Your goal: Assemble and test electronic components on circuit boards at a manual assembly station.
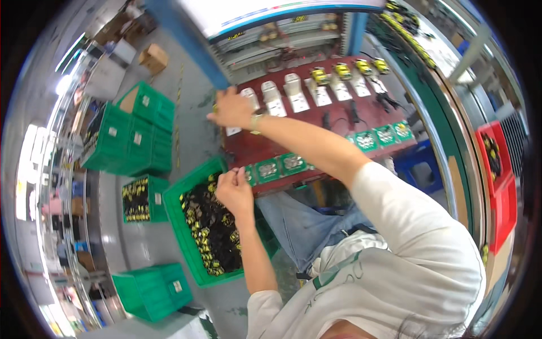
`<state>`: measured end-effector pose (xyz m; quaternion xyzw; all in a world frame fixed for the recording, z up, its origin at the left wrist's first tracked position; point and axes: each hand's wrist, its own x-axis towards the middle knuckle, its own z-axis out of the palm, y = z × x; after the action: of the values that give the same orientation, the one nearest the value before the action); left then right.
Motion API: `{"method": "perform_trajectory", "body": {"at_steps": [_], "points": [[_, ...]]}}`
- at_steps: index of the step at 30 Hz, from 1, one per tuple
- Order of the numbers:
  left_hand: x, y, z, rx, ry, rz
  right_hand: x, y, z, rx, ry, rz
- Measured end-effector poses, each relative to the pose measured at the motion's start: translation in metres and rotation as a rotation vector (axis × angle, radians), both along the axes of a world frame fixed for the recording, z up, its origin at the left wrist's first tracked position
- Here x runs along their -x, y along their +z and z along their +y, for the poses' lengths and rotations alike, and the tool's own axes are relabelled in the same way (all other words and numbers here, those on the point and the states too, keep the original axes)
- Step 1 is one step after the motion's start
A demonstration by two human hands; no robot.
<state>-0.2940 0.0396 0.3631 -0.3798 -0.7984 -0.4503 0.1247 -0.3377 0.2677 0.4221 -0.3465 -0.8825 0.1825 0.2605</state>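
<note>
My right arm reaches across the dark red table [282, 137]. At its far left corner my right hand [234, 108] curls over the leftmost white stand, covering most of it. A speck of yellow shows by its fingertips, but what they hold is hidden. Just off the table's near left corner, my left hand [235, 193] has its fingers pinched together beside a green circuit board [248, 174]. Anything between those fingers is too small to make out. Under my left hand is a green bin [189, 240] full of small yellow-and-black devices [206, 240].
White stands [295, 97] line the table's far side; several at the right carry yellow-and-black devices [342, 71]. Green boards [293, 163] run along the near edge. Stacked green crates [135, 133] stand on the floor at left. Red bins [502, 203] are at far right.
</note>
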Motion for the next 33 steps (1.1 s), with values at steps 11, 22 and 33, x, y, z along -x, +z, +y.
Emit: {"method": "perform_trajectory", "body": {"at_steps": [11,22,33], "points": [[-0.009,0.178,-0.020,-0.178,-0.103,0.195,0.018,0.118,-0.015,0.264,0.352,0.326],[-0.235,0.129,0.012,0.097,-1.255,-0.290,-0.422,0.068,-0.072,0.192,-0.324,1.029],[-0.453,0.072,0.058,0.429,-1.903,-0.558,-0.755,0.050,-0.210,-0.008,-1.283,1.139]]}}
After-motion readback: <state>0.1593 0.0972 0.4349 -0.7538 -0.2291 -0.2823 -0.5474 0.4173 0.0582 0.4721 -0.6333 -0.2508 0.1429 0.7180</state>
